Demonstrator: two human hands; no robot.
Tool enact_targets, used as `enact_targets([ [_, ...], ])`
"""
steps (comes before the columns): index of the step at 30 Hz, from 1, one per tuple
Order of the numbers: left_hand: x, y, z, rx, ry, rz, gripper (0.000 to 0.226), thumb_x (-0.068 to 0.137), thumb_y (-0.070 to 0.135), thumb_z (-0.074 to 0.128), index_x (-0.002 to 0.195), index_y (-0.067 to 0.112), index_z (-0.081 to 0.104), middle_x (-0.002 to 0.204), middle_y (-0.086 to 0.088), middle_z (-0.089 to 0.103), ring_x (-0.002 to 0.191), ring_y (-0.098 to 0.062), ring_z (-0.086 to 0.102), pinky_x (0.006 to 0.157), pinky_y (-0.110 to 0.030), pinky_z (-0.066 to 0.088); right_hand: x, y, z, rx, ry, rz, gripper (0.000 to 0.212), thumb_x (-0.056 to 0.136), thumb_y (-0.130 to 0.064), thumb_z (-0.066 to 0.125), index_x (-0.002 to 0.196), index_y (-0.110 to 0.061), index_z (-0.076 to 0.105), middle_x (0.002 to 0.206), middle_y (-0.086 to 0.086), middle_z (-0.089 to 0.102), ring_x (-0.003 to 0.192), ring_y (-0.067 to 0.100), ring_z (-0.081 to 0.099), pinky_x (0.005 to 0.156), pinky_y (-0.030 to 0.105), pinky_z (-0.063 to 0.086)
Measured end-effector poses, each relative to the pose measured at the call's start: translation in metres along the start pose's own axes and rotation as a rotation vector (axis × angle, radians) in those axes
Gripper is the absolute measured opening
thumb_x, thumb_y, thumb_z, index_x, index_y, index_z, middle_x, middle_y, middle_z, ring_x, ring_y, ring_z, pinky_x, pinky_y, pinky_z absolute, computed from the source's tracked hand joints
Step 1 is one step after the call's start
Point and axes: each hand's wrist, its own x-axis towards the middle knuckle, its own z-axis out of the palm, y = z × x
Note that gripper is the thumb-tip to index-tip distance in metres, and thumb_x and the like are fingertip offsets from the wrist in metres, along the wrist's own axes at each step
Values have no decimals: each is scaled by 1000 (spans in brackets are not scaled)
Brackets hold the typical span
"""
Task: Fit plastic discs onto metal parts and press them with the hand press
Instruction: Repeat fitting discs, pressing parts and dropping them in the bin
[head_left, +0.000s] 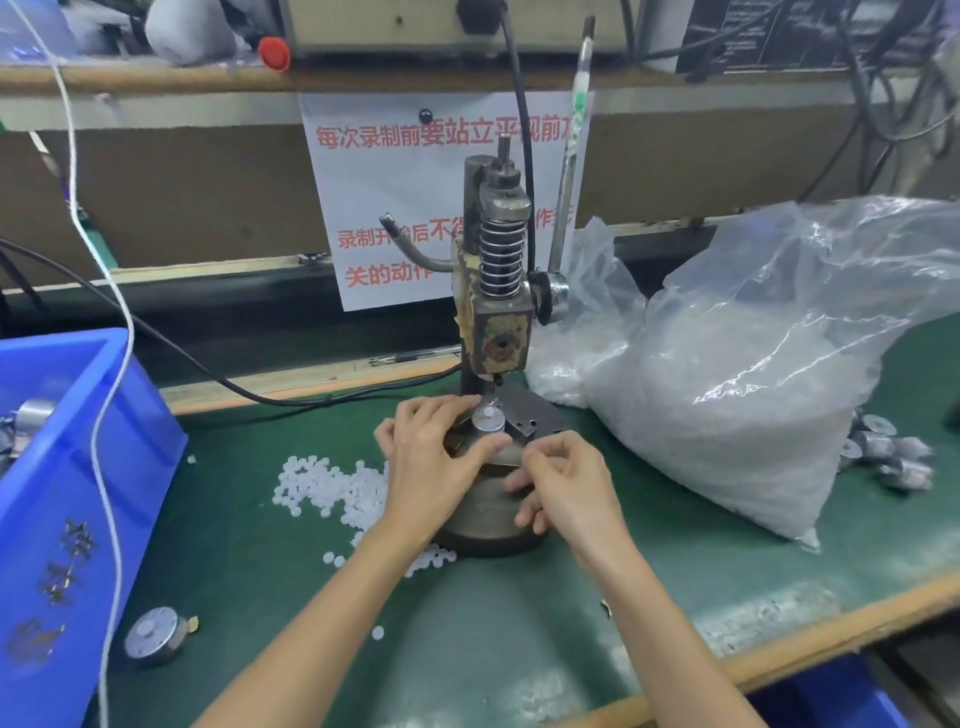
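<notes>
Head view: right hand (563, 478) nearest, fingers curled, thumb against forefinger; whether anything is pinched, cannot tell. Beside it, left hand (431, 452) grips round silver metal part (487, 425), small white plastic disc (489, 412) on top, seated on grey hand press (498, 291) base. Loose white discs (332, 483) scattered left.

press (493, 312) mid-bench, bin (57, 467) left, bag (753, 405) right, discs (332, 483) between

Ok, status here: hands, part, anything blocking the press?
Left hand grips round silver metal part on the dark press base, small white plastic disc on top. Right hand curled beside it, contents unclear. Nothing between rusty press head and disc.
</notes>
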Motion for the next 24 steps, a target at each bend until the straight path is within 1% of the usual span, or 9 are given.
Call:
enact_targets([
  [2, -3, -1, 2, 0, -16, 2, 56, 63, 71, 57, 101, 30, 66, 105, 19, 60, 103, -6, 44, 81, -24, 17, 4, -7, -7, -38, 72, -74, 6, 89, -11, 51, 84, -13, 54, 56, -1, 66, 34, 12, 48, 39, 21, 34],
  [4, 1, 0, 4, -38, -3, -64, 43, 64, 62, 68, 95, 31, 67, 102, 18, 62, 102, -7, 46, 81, -24, 17, 11, -25, -12, -78, 186, -191, 12, 89, -14, 54, 80, -21, 57, 58, -5, 65, 43, 3, 50, 52, 25, 38],
  [6, 6, 0, 5, -95, -14, -106, 30, 67, 51, 74, 91, 33, 68, 98, 19, 62, 101, -7, 46, 80, -22, 17, 22, -60, -17, -60, 294, -358, 15, 89, -14, 55, 84, -27, 61, 75, -13, 65, 67, -4, 57, 68, 26, 46],
  [8, 8, -2, 5, -125, -39, -102, 26, 70, 46, 75, 92, 33, 69, 98, 21, 62, 101, -6, 47, 79, -20, 16, 40, -104, -21, 34, 313, -520, 22, 91, -10, 54, 108, -20, 62, 101, -13, 63, 95, 8, 61, 84, 24, 50],
  [11, 4, -3, 6, -140, -40, -118, 27, 72, 47, 73, 96, 35, 68, 100, 20, 63, 101, -6, 47, 80, -21, 17, 68, -169, -26, 145, 143, -526, 46, 94, -9, 49, 139, -7, 41, 132, 6, 53, 91, 16, 63, 65, 18, 51],
  [14, 2, -2, 9, -131, -35, -134, 28, 73, 50, 70, 99, 38, 66, 101, 20, 62, 102, -4, 45, 83, -22, 17, 70, -190, -28, 141, 120, -550, 37, 94, -12, 51, 130, -2, 50, 111, 5, 61, 61, 2, 55, 58, 15, 44],
  [17, 1, -4, 12, -101, -20, -109, 28, 75, 50, 70, 99, 37, 66, 100, 23, 60, 102, -2, 43, 82, -22, 16, 46, -160, -30, 256, 215, -758, 4, 91, -9, 54, 93, -10, 58, 78, -6, 55, 66, 8, 47, 63, 25, 44],
  [18, 1, -4, 13, -93, -12, -104, 27, 75, 50, 70, 99, 37, 66, 99, 24, 59, 101, -1, 42, 82, -22, 15, 35, -144, -29, 287, 222, -825, 7, 90, -9, 55, 86, -15, 54, 73, -11, 52, 65, 8, 46, 63, 26, 44],
  [24, 0, -3, 15, -60, 29, -90, 27, 75, 45, 72, 98, 31, 67, 99, 22, 58, 98, 0, 39, 81, -22, 15, 13, -97, -17, 347, 204, -949, 23, 88, -2, 49, 99, -21, 44, 87, -9, 49, 79, 3, 50, 76, 26, 43],
])
